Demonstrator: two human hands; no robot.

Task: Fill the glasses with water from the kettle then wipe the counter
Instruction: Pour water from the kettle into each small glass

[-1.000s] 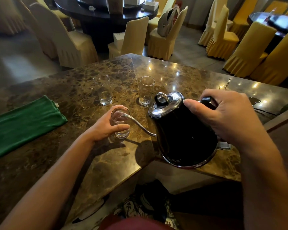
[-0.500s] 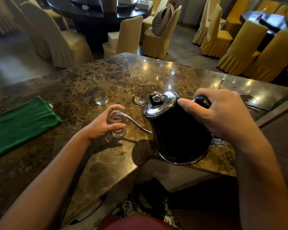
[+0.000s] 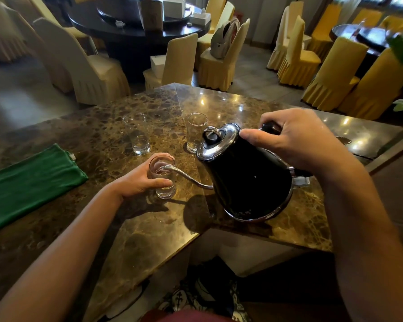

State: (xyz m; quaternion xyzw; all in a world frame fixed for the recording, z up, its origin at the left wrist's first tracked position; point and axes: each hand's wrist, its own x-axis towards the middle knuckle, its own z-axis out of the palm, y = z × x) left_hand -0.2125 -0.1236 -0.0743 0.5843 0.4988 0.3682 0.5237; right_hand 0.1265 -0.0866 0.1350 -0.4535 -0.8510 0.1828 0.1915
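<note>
1. A polished brown marble counter [image 3: 149, 228] with pale veins fills the middle of the view, seen from above by the person standing at its near corner.
2. The right hand [image 3: 298, 142] is wrapped around the black handle of a black gooseneck kettle [image 3: 249, 180] with a shiny chrome lid and a chrome rim at its base.
3. The kettle is lifted off the counter and tipped to the left, its shadow lying on the marble beneath it.
4. Its thin curved metal spout [image 3: 186, 176] reaches left, and the tip sits just over the rim of a short clear drinking glass [image 3: 163, 177].
5. The left hand [image 3: 140, 180] grips this glass from the left side, thumb across the front, with the glass standing upright on the counter.
6. A small amount of water shows near the bottom of the held glass.
7. Two more clear glasses stand upright farther back: a left rear glass [image 3: 136, 133] and a right rear glass [image 3: 196, 132], well apart from each other, each with a little water at the bottom.
8. The right rear glass stands just behind the kettle's lid.
9. A folded green cloth [image 3: 30, 180] lies flat on the counter at the far left, apart from the glasses.
10. Beyond the counter are chairs in cream and yellow covers [image 3: 219, 61] around dark round tables [image 3: 135, 26].
</note>
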